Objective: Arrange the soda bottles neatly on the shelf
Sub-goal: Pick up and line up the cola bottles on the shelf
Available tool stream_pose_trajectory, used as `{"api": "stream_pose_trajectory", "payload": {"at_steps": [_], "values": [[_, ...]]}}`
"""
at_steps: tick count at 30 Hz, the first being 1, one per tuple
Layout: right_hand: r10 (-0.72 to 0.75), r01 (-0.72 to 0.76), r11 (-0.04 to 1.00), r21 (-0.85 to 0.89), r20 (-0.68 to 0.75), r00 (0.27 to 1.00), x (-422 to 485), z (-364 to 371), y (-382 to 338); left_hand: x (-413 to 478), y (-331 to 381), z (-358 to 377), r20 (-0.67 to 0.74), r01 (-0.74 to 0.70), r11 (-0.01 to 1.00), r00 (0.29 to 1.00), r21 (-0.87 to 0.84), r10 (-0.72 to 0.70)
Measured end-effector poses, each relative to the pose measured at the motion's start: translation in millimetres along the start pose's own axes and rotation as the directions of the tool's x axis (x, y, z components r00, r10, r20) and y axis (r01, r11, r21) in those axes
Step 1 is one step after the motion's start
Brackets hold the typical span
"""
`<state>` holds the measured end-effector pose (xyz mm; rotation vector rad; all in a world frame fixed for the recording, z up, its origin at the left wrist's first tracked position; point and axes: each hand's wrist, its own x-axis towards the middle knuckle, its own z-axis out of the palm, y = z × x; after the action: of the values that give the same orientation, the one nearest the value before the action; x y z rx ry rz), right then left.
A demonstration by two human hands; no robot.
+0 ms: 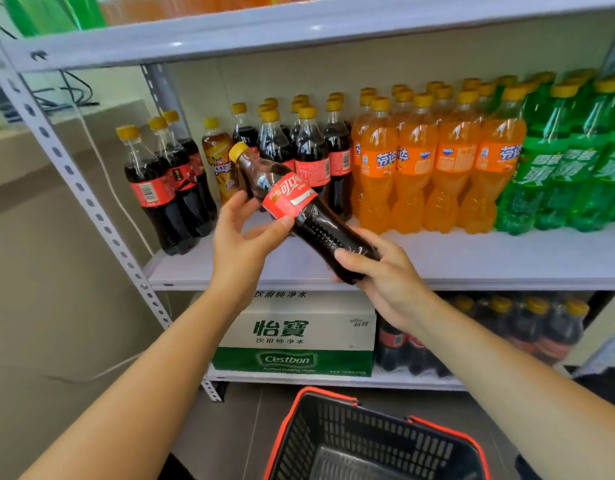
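A cola bottle (301, 209) with a yellow cap and red label is tilted in front of the middle shelf (472, 261), cap up-left. My right hand (379, 278) grips its base. My left hand (243, 233) holds it at the label, thumb under the red band, fingers behind the neck. On the shelf stand several cola bottles (309, 150), three more colas (167, 188) at the left end, one iced-tea bottle (217, 157), several orange soda bottles (437, 168) and several green soda bottles (569, 168).
A black basket with red rim (379, 441) sits on the floor below my arms. The lower shelf holds a white-and-green water carton (295, 337) and a pack of cola bottles (489, 334). A perforated grey upright (74, 181) frames the left side. The top shelf board (299, 29) runs overhead.
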<state>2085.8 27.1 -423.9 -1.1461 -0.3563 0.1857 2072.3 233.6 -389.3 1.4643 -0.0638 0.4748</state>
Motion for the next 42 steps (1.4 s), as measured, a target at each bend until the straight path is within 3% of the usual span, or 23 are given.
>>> {"api": "stream_pose_trajectory", "payload": {"at_steps": [3,5,9,12,14,19,22,24,27,30,36,42], "values": [[-0.027,0.029,0.998,-0.048,0.029,0.999,2,13,14,-5,-4,-6,0.19,0.15,0.986,0.972,-0.067,-0.135],[-0.044,0.056,0.975,-0.217,0.06,0.997,7,20,19,-8,-1,-13,0.16,0.131,0.988,0.98,-0.078,-0.118],[-0.082,0.149,0.793,-0.59,0.139,0.987,29,43,21,-10,8,-38,0.064,-0.042,0.995,0.997,0.09,0.036],[-0.082,0.232,0.719,-0.655,0.252,0.964,51,71,24,-10,15,-59,0.087,-0.192,0.949,0.981,0.249,0.175],[-0.079,0.268,0.712,-0.649,0.306,0.949,66,90,30,-8,17,-77,0.067,-0.2,0.928,0.98,0.315,0.188],[-0.055,0.254,0.721,-0.645,0.312,0.949,100,132,59,-3,9,-134,-0.179,-0.08,0.932,0.972,0.353,0.151],[-0.051,0.258,0.714,-0.651,0.319,0.946,118,155,79,1,-5,-168,-0.494,-0.022,0.899,0.83,0.437,0.26],[-0.056,0.262,0.705,-0.659,0.317,0.947,129,168,90,5,-10,-189,-0.599,0.012,0.901,0.751,0.434,0.278],[-0.056,0.235,0.73,-0.642,0.287,0.956,139,186,104,14,-18,-208,-0.531,0.075,0.899,0.827,0.431,0.185],[-0.086,0.228,0.75,-0.621,0.25,0.964,144,199,116,21,-22,-215,-0.404,0.041,0.917,0.905,0.397,0.134],[-0.239,0.255,0.639,-0.726,0.128,0.963,143,223,133,23,-26,-226,-0.374,-0.002,0.915,0.912,0.403,0.167],[-0.257,0.181,0.615,-0.768,0.022,0.966,142,240,140,15,-24,-230,-0.306,0.016,0.926,0.946,0.378,0.109]]}}
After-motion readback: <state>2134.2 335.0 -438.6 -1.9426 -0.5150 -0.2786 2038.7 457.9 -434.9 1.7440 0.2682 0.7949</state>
